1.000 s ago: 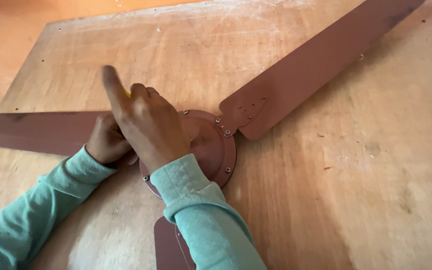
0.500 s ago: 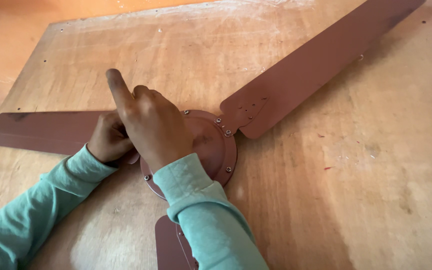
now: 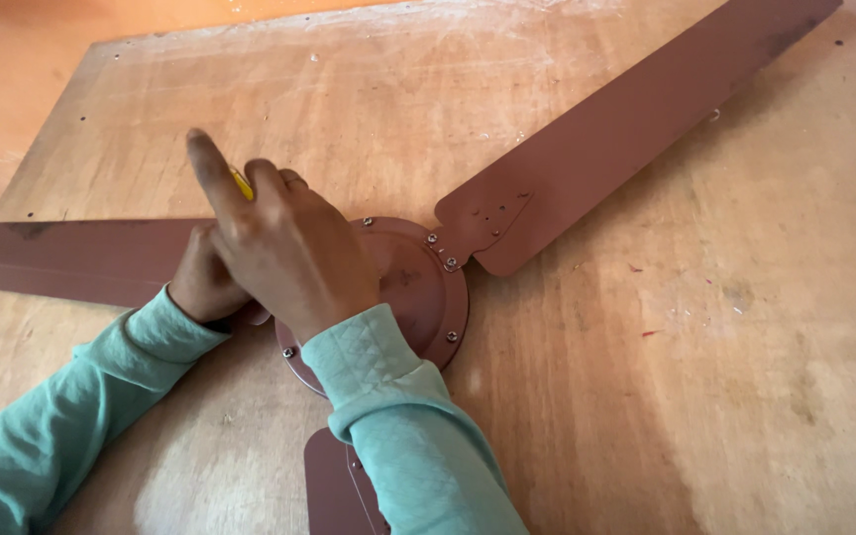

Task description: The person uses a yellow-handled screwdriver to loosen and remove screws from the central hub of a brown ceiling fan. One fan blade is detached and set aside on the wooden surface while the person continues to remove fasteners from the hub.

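A worn, scratched wooden surface (image 3: 705, 327) carries a brown ceiling fan (image 3: 428, 287) lying flat. Its round hub sits near the middle; one blade (image 3: 626, 129) reaches to the far right corner, another (image 3: 81, 260) to the left edge, a third (image 3: 334, 490) toward the near edge.

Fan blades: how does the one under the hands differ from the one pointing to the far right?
The left blade lies level across the picture; the upper-right blade runs diagonally toward the board's far corner. The left blade's root is hidden under the left hand and right hand, while the upper-right blade's root, with its screws, shows bare. Both are brown, flat on the board and meet the round hub.
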